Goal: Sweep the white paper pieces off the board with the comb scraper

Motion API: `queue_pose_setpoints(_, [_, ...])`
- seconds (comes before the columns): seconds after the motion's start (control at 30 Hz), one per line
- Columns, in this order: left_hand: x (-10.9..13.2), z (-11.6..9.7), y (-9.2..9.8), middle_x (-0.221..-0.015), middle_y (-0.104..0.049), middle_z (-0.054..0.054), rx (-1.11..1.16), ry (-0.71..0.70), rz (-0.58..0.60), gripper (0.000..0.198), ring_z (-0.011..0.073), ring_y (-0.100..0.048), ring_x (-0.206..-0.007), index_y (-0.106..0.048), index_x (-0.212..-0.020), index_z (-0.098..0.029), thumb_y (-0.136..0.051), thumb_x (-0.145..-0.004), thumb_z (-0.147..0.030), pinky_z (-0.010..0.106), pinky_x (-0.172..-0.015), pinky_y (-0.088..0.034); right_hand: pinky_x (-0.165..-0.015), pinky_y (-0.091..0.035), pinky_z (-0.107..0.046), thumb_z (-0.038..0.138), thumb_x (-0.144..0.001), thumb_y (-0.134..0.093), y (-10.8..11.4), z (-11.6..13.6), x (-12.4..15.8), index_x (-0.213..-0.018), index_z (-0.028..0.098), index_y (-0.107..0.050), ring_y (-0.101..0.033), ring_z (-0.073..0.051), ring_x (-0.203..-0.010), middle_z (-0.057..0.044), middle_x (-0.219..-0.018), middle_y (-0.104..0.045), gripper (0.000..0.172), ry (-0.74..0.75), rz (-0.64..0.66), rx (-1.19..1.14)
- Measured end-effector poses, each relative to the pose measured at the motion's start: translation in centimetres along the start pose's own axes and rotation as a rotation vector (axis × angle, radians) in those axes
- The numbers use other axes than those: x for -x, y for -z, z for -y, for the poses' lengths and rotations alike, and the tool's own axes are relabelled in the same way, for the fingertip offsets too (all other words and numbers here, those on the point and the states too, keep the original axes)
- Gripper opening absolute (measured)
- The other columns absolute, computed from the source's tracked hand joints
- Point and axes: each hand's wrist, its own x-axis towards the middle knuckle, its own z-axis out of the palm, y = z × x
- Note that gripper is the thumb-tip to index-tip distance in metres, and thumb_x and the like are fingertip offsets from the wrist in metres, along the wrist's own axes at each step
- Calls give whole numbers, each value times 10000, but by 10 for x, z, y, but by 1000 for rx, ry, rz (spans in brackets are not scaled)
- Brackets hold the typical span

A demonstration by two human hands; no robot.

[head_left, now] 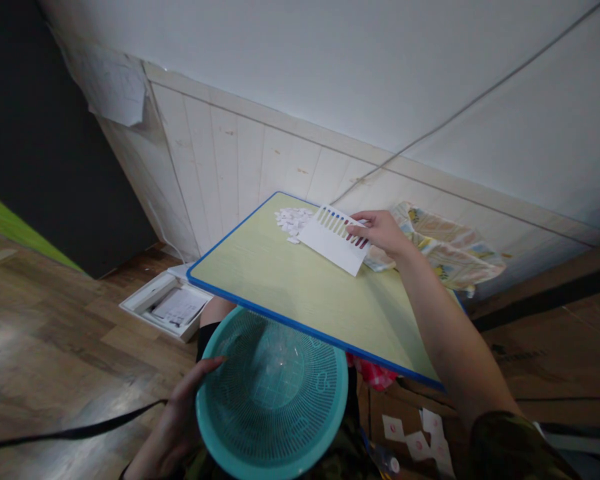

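Observation:
My left hand (185,407) grips the rim of a turquoise plastic basket (275,380) with slotted sides, its thumb over the edge. The basket sits on my lap below the table's near edge, and its inside shows no contents. Above the table, my right hand (377,232) pinches the right end of a white card (333,248) with a row of slots showing coloured strips, blue on the left to dark red on the right. A heap of small white pieces (293,221) lies just left of the card on the pale yellow table (260,270).
A patterned cloth or bag (440,253) lies at the table's right side against the wall. On the floor stands an open white box (167,303) with papers inside. Several small white cards (417,445) lie low at the right, near cardboard boxes (555,347). A cable (460,107) crosses the wall.

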Motion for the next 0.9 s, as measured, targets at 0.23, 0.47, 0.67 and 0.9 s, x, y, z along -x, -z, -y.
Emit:
queue_pose_setpoints(0.23, [0, 2, -2, -620, -741, 78, -3, -43, 33, 79, 229, -674, -524, -686, -804, -123, -679, -752, -182, 361, -577, -577, -792, -517, -319, 306, -789, -650, -7, 22, 8, -1048, 208, -750, -695, -224, -848, -47, -970, -758, 295, 221, -37, 384])
queue_pose_setpoints(0.47, [1, 0, -3, -603, -735, 93, 10, -10, 30, 101, 232, -668, -506, -689, -822, -96, -652, -782, -182, 361, -552, -574, -824, -500, -314, 285, -802, -629, -11, 30, 12, -1075, 216, -745, -688, -234, -917, -39, -982, -760, 304, 243, -31, 453])
queue_pose_setpoints(0.67, [0, 1, -1, -596, -738, 101, 8, -18, 21, 122, 242, -679, -506, -700, -836, -79, -648, -780, -174, 369, -567, -587, -812, -494, -305, 299, -812, -620, -8, 31, 11, -1089, 199, -739, -686, -220, -891, -44, -1021, -752, 318, 260, -41, 461])
queue_pose_setpoints(0.9, [0, 1, -3, -628, -755, 90, 31, -19, 35, 101, 254, -704, -544, -703, -823, -114, -668, -749, -173, 372, -580, -598, -817, -486, -295, 293, -822, -610, -11, 28, 9, -1083, 217, -739, -684, -212, -902, -34, -1021, -754, 301, 264, -39, 488])
